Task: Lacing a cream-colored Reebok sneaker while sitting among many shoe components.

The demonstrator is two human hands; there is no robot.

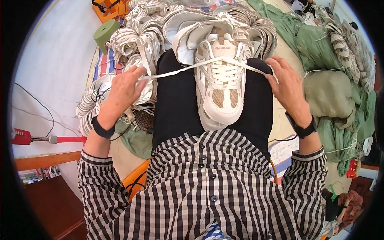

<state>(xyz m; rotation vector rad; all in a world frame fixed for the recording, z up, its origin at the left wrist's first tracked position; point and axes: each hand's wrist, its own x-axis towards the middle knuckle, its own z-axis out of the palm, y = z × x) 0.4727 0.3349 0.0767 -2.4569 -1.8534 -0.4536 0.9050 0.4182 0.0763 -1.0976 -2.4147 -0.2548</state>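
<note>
A white and beige shoe upper (224,114) rests on my lap between my thighs, its toe toward me. Its white lace (180,71) is threaded in crossing rows up the front, and both ends run out sideways from the top. My left hand (130,86) pinches one end, out to the left of the shoe. On the opposite side, my right hand (287,82) has the other end between thumb and fingers. The lace spans nearly straight between the two hands. More pale shoe uppers (186,40) lie just beyond it, touching or close behind its collar.
Bundles of stacked shoe uppers (130,44) pile up ahead and to the left, near a green stool (106,34) and an orange crate (108,12). Green sacks (328,92) line the right side. A red-handled tool (22,137) sticks in from the left.
</note>
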